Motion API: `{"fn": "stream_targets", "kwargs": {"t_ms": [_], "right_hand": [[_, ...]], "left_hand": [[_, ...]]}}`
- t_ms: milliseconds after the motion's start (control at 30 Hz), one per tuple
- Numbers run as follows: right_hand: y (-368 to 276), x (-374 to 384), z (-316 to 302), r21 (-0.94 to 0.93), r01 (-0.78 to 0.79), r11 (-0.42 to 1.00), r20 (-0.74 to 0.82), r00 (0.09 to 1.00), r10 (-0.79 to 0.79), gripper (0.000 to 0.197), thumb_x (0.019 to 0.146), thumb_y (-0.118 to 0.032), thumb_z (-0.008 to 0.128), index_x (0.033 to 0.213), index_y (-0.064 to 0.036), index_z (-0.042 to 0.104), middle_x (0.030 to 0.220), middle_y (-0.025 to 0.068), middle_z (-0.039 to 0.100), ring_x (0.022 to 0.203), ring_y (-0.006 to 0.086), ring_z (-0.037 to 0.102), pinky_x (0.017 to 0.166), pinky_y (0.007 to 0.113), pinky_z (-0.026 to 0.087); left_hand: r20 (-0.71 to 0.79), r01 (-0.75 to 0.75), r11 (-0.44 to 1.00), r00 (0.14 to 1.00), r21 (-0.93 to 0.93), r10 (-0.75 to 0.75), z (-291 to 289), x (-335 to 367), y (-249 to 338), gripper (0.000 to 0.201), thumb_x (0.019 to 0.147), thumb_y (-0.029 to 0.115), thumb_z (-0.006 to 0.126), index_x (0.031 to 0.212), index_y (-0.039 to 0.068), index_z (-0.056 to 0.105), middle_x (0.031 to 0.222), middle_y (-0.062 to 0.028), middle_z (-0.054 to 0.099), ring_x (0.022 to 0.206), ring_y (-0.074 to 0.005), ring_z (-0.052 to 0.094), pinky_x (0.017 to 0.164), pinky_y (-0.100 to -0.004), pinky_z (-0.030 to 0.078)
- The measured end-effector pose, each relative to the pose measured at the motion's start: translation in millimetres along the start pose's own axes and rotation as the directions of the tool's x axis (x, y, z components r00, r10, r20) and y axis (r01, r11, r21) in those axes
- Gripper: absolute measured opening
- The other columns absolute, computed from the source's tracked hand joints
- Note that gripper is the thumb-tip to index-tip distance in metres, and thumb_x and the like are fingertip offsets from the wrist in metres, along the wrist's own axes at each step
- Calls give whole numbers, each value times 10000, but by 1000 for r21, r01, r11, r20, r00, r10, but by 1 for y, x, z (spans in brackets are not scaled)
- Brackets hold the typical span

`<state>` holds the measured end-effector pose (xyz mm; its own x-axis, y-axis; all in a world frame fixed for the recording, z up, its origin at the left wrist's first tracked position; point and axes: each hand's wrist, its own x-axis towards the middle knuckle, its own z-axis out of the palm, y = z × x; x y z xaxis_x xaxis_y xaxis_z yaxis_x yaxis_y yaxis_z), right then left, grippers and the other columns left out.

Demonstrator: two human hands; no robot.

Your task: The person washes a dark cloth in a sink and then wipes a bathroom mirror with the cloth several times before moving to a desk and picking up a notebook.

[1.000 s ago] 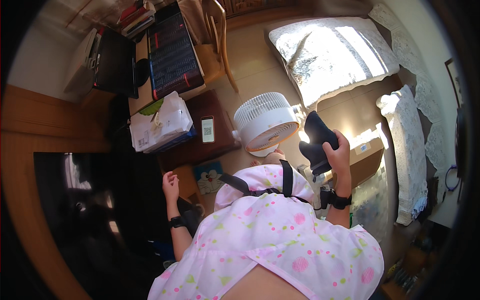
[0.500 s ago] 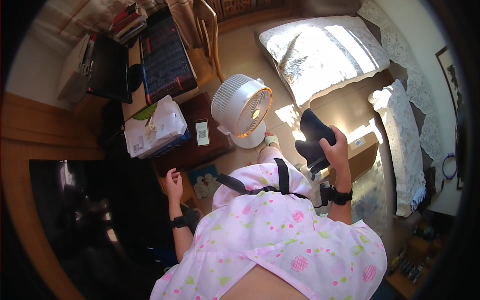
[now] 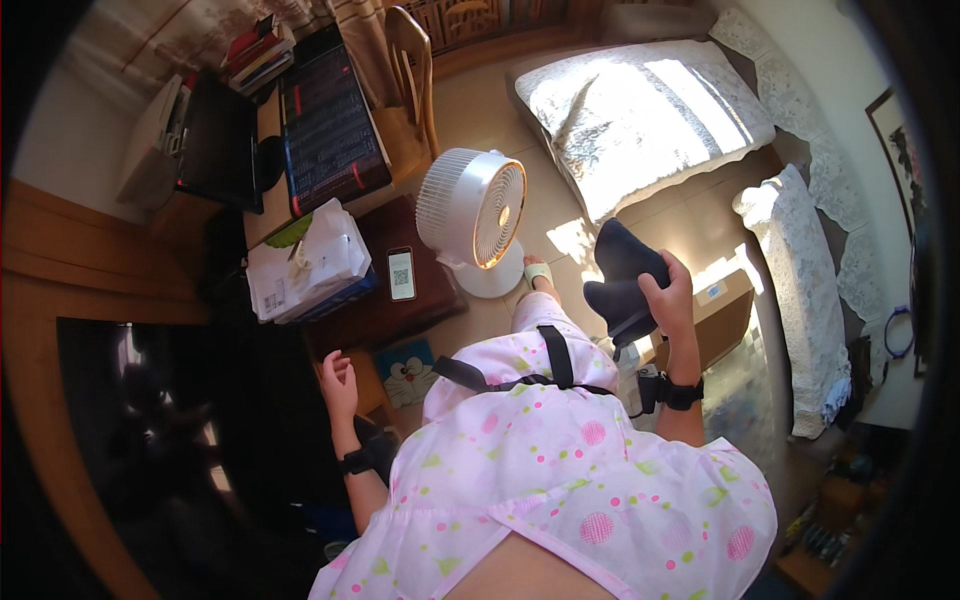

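Observation:
My right hand (image 3: 672,298) grips a soft-looking navy padded thing (image 3: 630,262) by its right side. It has two rounded lobes and a dark strap hanging from its lower end; its exact kind I cannot make out. Out to the left, my left hand (image 3: 340,385) is empty, its fingers apart, close to a blue picture of a cartoon face (image 3: 408,372). Each wrist has a black band on it. Ahead of me, between the hands, a white round fan (image 3: 475,210) with an orange-lit rim stands on the floor.
A phone (image 3: 401,274) lies on a dark red surface (image 3: 425,280), beside a stack of papers (image 3: 310,250). Far left are a monitor (image 3: 215,140) and a desk. A cardboard box (image 3: 715,320) sits to the right, and covered seating (image 3: 650,110) stands beyond it.
My left hand has shifted slightly left and down, its fingers more spread. The fan's head has turned toward the right. My right hand keeps its hold with hardly any movement.

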<state>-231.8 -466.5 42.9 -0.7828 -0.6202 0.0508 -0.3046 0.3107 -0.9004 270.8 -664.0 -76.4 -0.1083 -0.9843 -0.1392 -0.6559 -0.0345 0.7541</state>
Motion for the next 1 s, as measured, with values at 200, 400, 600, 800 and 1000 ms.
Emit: {"fn": "stream_targets", "kwargs": {"t_ms": [200,400,600,800,1000], "right_hand": [[-13,18,-9,142,-46,989,-23,998,50,347,757,-74,626,1063,83,582,910,89,636,817,141,590,765,275,488],[-19,60,16,157,47,986,-63,997,-37,277,751,-88,626,983,57,587,845,61,613,771,115,563,719,260,478],[-21,118,36,191,60,980,95,992,-79,193,741,-100,621,870,31,565,740,31,561,687,95,514,635,257,448],[-17,217,56,227,24,974,156,986,-61,262,744,-110,639,942,54,589,779,46,594,717,108,545,666,264,466],[7,360,68,199,-8,980,262,964,-45,426,749,-109,654,1109,99,564,922,106,624,836,141,582,775,279,481]], "left_hand": [[-4,20,999,1000,34,-20,-14,-15,27,310,891,33,570,1200,40,544,1029,-109,643,888,-185,626,800,-299,505],[10,64,997,998,42,-65,-26,-14,82,263,920,66,562,1179,19,561,1041,-116,635,923,-205,623,824,-298,506],[7,-2,999,1000,34,2,-15,16,148,249,898,26,560,1146,12,570,998,-96,646,867,-156,614,793,-271,492],[65,71,991,995,109,-78,24,55,230,226,891,46,575,1113,5,597,1010,-127,659,931,-226,628,850,-321,501],[-82,162,984,984,73,-156,70,89,309,220,890,31,573,1105,-6,596,996,-123,660,912,-209,632,826,-303,505]]}}
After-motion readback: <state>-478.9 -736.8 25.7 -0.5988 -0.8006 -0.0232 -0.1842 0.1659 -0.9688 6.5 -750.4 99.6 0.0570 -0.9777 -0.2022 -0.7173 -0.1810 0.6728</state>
